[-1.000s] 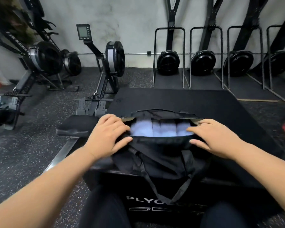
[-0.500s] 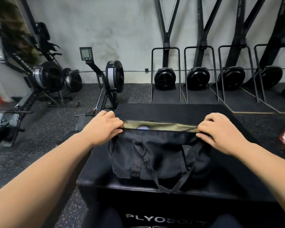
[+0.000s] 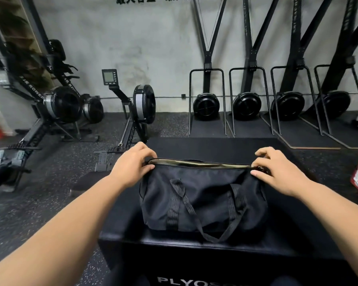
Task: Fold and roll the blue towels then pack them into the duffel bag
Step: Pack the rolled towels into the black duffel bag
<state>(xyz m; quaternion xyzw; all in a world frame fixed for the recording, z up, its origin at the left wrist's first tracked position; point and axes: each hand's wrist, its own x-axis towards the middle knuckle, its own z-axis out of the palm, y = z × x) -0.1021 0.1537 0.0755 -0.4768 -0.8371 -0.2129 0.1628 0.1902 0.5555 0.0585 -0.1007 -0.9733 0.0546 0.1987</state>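
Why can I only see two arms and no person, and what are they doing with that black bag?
The camera sits on the person's head and looks down, so you see only their arms. A black duffel bag rests on a black plyo box in a gym, with rowing machines behind. The left hand grips the bag's left end and the right hand pinches its right end. The opening is almost shut; only a thin olive strip of lining shows, so no towels can be seen.
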